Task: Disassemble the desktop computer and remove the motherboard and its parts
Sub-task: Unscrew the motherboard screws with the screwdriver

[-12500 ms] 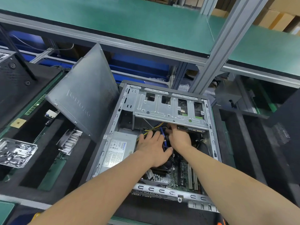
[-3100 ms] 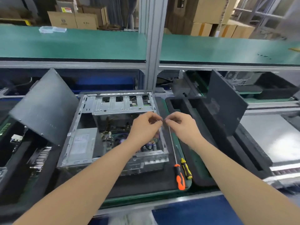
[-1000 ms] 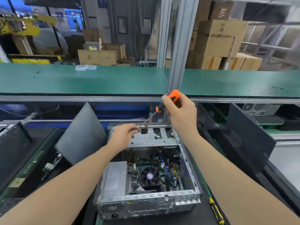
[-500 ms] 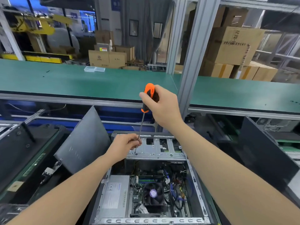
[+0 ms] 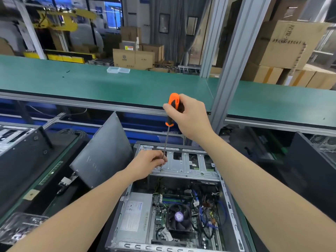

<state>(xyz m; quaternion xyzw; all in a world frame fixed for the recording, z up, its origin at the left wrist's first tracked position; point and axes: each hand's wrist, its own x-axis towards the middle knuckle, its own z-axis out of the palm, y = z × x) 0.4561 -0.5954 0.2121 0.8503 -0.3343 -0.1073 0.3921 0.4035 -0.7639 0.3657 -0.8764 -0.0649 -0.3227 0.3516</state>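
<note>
The open desktop case (image 5: 232,215) lies in front of me, its motherboard (image 5: 205,213) exposed with a black CPU fan (image 5: 179,216) and blue cables. A grey power supply (image 5: 135,217) sits at its left. A silver drive cage (image 5: 189,163) spans the far end. My right hand (image 5: 189,117) grips the orange handle of a long screwdriver (image 5: 166,140) held nearly upright. My left hand (image 5: 149,163) pinches the shaft near its tip, which rests on the drive cage's near left corner.
The removed grey side panel (image 5: 103,155) leans at the left of the case. Black foam trays (image 5: 21,160) with parts lie further left, another black case (image 5: 312,171) at right. A green shelf (image 5: 109,82) and aluminium post (image 5: 229,70) stand behind.
The screwdriver has dropped slightly and its tip now sits on the drive cage. My left hand still guides the shaft; my view has tipped down toward the case.
</note>
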